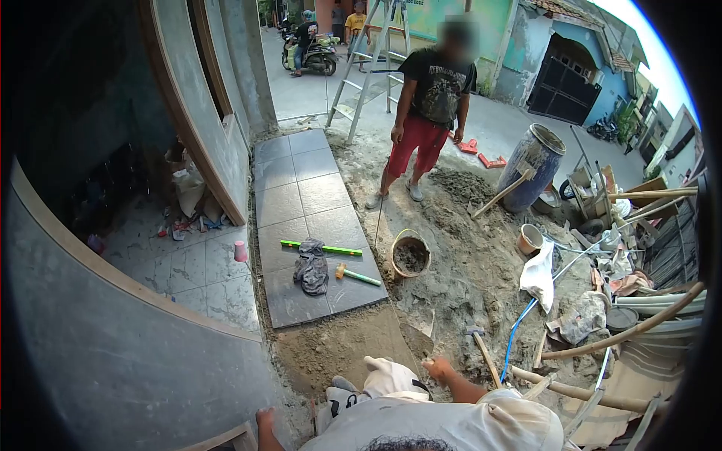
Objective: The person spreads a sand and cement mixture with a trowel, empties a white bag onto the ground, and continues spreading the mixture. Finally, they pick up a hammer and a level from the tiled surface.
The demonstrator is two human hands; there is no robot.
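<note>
My right hand (437, 367) is closed around the handle of a trowel. The trowel's blade (418, 340) points away from me, over the right edge of the sandy mortar bed (331, 342). Down by the grey wall is my left hand (265, 416), small and rounded in view, its fingers not clear. Beyond the bed lie dark floor tiles (282, 203) in two columns. A green level (321, 247), a dark rag (310, 269) and a mallet (356, 274) rest on the nearer tiles. A taut string (380, 218) runs along their right side.
A bucket (410, 254) with mortar stands right of the tiles. Farther back are a person (436, 94) standing, a stepladder (368, 71) and a blue drum (531, 167). A hammer (485, 355), a blue hose (516, 331) and bamboo poles (587, 391) lie at my right.
</note>
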